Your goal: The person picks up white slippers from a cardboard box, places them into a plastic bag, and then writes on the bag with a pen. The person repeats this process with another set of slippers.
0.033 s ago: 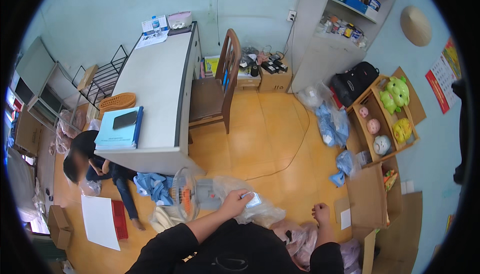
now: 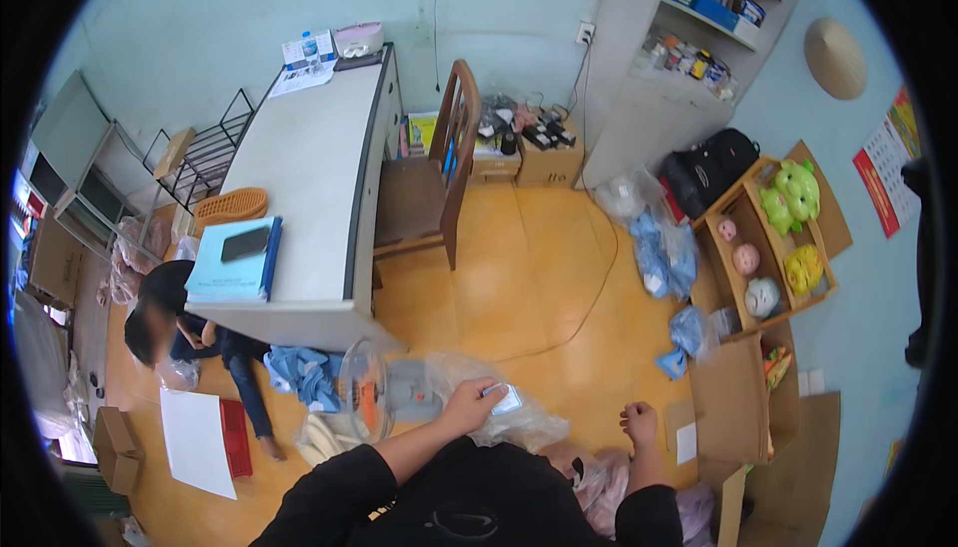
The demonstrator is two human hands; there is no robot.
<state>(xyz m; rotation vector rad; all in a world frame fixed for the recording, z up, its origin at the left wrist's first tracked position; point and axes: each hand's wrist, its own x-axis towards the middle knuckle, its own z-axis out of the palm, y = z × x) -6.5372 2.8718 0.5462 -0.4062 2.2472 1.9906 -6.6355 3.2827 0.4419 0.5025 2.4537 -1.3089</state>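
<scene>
My left hand [image 2: 469, 409] is closed, gripping the edge of a small white-and-blue card [image 2: 507, 401] between thumb and fingers. Below the card lies a clear plastic bag [image 2: 534, 427] on the floor. To its left stands a fan [image 2: 404, 387] with a round, clear cage and orange blades. My right hand [image 2: 639, 422] hangs apart to the right with its fingers curled in, and nothing shows in it. Pinkish plastic bags [image 2: 602, 487] lie between my two arms, partly hidden by my body.
A person [image 2: 190, 322] sits on the floor by the long desk [image 2: 309, 148]. A white board [image 2: 200, 442] and a red tray [image 2: 236, 437] lie nearby. A wooden chair [image 2: 429, 178] stands behind the desk. Cardboard boxes [image 2: 733, 397] line the right side, and a cord [image 2: 589, 312] crosses the floor.
The card in my left hand has tilted slightly and now catches more glare. My right hand's fingers have shifted a little. The whole view has moved slightly.
</scene>
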